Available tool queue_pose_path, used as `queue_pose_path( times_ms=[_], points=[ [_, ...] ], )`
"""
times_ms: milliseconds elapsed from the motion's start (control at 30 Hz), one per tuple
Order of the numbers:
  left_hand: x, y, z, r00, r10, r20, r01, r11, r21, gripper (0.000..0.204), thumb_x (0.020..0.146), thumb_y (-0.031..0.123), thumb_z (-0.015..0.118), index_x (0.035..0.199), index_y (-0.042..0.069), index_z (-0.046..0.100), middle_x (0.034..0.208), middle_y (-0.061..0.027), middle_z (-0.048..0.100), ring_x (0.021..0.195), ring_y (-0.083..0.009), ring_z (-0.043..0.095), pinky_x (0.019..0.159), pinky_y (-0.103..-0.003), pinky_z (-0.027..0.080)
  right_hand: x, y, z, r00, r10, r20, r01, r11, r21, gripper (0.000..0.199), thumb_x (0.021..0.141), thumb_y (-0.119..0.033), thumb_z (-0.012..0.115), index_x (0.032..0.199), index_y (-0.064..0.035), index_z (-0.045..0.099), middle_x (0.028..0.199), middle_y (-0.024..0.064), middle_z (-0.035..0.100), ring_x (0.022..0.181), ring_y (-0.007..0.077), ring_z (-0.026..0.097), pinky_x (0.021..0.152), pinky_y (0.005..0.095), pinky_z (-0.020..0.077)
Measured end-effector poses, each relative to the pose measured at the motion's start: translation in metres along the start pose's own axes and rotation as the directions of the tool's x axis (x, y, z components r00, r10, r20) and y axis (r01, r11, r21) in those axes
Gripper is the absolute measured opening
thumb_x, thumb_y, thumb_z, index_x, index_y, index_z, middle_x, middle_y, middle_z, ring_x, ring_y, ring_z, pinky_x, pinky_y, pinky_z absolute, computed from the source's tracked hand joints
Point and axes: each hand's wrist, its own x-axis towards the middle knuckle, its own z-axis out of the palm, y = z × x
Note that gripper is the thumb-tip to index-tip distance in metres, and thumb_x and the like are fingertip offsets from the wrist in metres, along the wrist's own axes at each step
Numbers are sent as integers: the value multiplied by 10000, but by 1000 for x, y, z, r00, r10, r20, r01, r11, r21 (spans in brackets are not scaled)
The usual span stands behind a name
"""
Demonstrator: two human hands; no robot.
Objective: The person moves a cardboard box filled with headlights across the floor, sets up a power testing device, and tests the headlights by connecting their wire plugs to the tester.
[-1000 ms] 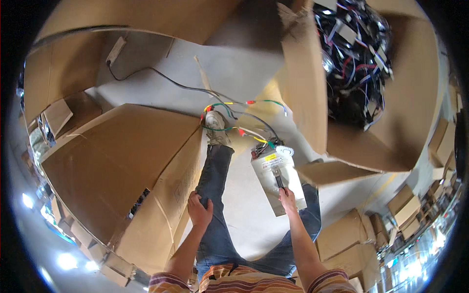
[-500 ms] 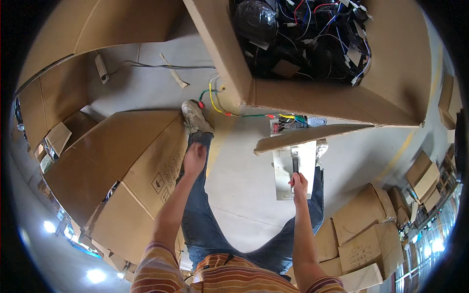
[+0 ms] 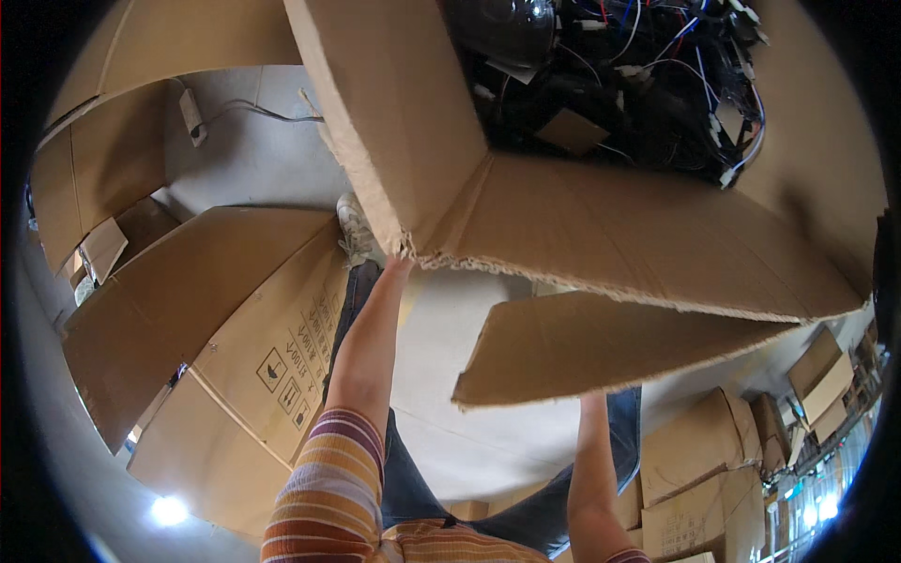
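A large open cardboard box [image 3: 648,225] looms close at the upper right, filled with black parts [image 3: 511,98] and loose white, blue and red wires. My left forearm [image 3: 364,361] reaches forward to the lower corner of this box, and the hand itself is hidden behind the cardboard. One torn flap [image 3: 601,347] hangs out toward me. Behind that flap my right forearm [image 3: 593,460] disappears, so the right hand is hidden too. Whatever either hand touches or holds cannot be seen.
A big closed carton [image 3: 253,347] with printed symbols stands at my left. More cartons [image 3: 704,441] are stacked at the lower right. On the floor at the far left lies a power strip [image 3: 192,117] with a cable. My left shoe [image 3: 355,230] shows beside the box corner.
The filled box now looks nearer and lower, covering the coloured wires and the pale metal unit on the floor. My left hand has moved forward behind its corner; the flap now covers my right hand.
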Motion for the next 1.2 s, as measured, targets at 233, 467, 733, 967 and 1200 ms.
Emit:
queue_pose_path(
  times_ms=[233, 467, 733, 967, 1200],
  points=[
    [10, -1, 10, 1000, -10, -26, 7, 993, -116, 278, 768, 222, 451, 978, 53, 516, 869, -94, 569, 769, -271, 538, 676, -363, 417, 45, 10, 39, 998, -49, 50, 51, 998, -36, 191, 769, -161, 439, 643, -39, 514, 561, 31, 466, 535, 101, 442, 517, 236, 360],
    [26, 11, 24, 998, -7, -66, -11, 965, -260, 281, 774, 216, 455, 999, 52, 495, 904, -90, 545, 806, -255, 519, 706, -355, 406, 88, -17, 76, 985, -131, 117, 140, 988, -70, 189, 767, -162, 442, 648, -38, 517, 564, 32, 470, 537, 103, 444, 517, 237, 360],
    [17, 9, 47, 998, -40, -46, 18, 910, -414, 289, 782, 209, 460, 1023, 51, 471, 945, -87, 517, 848, -236, 496, 740, -345, 393, 130, -56, 84, 971, -202, 129, 217, 968, -122, 186, 765, -164, 444, 653, -36, 521, 568, 33, 473, 539, 105, 447, 518, 238, 360],
    [-2, 7, 64, 997, -77, -3, 65, 862, -503, 298, 788, 202, 465, 1044, 50, 449, 980, -83, 494, 885, -220, 476, 770, -337, 383, 162, -79, 75, 967, -221, 123, 239, 957, -165, 185, 763, -165, 446, 658, -34, 524, 572, 34, 477, 540, 106, 450, 518, 239, 361],
    [-49, 31, 53, 986, -155, 55, 160, 821, -549, 311, 794, 196, 469, 1065, 49, 428, 1016, -80, 470, 922, -204, 457, 800, -328, 372, 177, -78, 44, 978, -186, 99, 204, 951, -234, 183, 761, -166, 449, 663, -33, 527, 576, 35, 480, 542, 108, 452, 519, 240, 361]
  ],
)
